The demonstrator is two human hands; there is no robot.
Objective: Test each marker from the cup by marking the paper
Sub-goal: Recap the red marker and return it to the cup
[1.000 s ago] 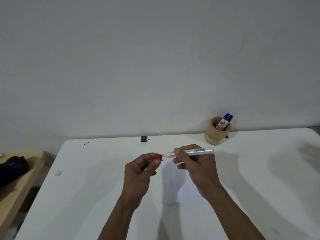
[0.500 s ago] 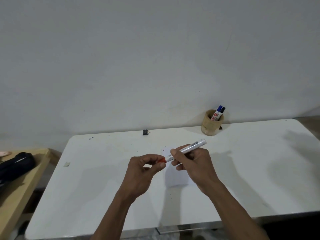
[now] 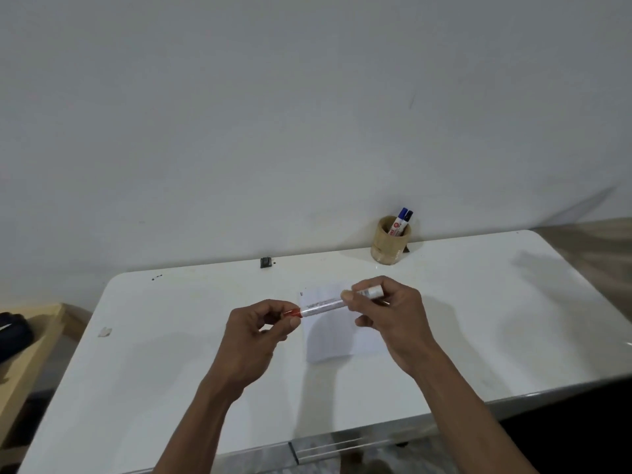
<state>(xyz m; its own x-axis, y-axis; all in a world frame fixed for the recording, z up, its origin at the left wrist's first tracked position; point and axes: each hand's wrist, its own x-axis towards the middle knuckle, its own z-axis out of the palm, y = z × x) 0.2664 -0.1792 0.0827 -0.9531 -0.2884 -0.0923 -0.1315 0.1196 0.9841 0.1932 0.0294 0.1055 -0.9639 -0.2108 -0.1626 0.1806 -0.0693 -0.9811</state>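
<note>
Two markers [image 3: 400,222] upright in wooden cup [image 3: 390,248]; left hand [image 3: 254,340] and right hand [image 3: 393,319] both clamped on red marker [image 3: 321,307].

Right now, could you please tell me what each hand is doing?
Left hand: closed, pinching the red cap.
Right hand: closed, holding the marker by its barrel.

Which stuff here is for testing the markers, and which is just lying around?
For the job: white marker with red cap, held by both hands; white paper sheet; round wooden cup; two capped markers inside.

Just lying about: small black object; torn scrap; black bag.
</note>
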